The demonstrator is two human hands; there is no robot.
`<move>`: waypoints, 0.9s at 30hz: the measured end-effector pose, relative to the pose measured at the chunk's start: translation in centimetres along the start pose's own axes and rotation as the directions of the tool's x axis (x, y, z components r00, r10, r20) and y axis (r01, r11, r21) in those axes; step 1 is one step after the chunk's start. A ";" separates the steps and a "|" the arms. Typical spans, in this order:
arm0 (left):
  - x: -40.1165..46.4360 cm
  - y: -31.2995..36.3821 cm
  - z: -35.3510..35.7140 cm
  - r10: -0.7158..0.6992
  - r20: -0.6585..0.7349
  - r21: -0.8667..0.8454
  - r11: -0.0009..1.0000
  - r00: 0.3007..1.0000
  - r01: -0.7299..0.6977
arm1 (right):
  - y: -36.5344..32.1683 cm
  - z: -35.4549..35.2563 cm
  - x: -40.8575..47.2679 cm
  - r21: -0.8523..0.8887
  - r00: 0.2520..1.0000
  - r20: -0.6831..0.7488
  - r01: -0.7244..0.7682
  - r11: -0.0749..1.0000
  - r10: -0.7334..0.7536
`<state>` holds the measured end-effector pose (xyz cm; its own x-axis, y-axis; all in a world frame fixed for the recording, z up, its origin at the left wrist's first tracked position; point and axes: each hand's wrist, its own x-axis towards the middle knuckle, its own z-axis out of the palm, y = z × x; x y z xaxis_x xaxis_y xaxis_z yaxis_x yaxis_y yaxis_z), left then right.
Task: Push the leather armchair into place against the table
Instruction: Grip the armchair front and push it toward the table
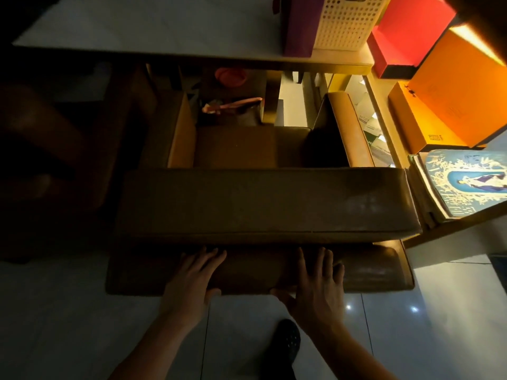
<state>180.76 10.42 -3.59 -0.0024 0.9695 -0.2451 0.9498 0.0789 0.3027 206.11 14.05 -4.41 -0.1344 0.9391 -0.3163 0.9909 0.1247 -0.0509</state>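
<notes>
The brown leather armchair (263,201) fills the middle of the view, seen from behind and above, its front tucked under the white table (153,31). My left hand (194,275) and my right hand (315,281) both press flat on the lower back of the chair, fingers straight and spread, thumbs hooked under its bottom edge. The right armrest (348,127) catches warm light. On the seat lies a dark bag (233,111) with a pink strap.
A white perforated basket (348,20) and a purple box (299,26) stand on the table. Red (408,34) and orange boxes (461,97) and a blue printed book (466,182) crowd shelves at right. Glossy floor tiles (411,325) and my dark shoe (285,341) lie below.
</notes>
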 end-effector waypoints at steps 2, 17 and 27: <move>-0.8 -1.0 0.2 0.039 -0.002 0.031 0.999 0.999 -0.039 | -0.9 -0.2 -0.6 -0.008 1.000 0.026 -0.002 1.000 0.002; 4.0 -2.0 -1.7 0.072 -0.036 0.130 0.989 0.997 -0.067 | -2.1 -2.3 4.0 0.002 0.995 0.095 0.005 1.000 -0.005; 12.3 -1.5 -1.9 0.038 -0.091 0.143 0.989 0.995 -0.025 | -1.2 -3.8 11.9 0.017 1.000 -0.018 0.007 1.000 -0.007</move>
<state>178.72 22.68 -5.27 0.0052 0.9889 -0.1484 0.9846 0.0208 0.1734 203.38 26.28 -4.49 -0.1413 0.9439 -0.2986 0.9896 0.1263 -0.0691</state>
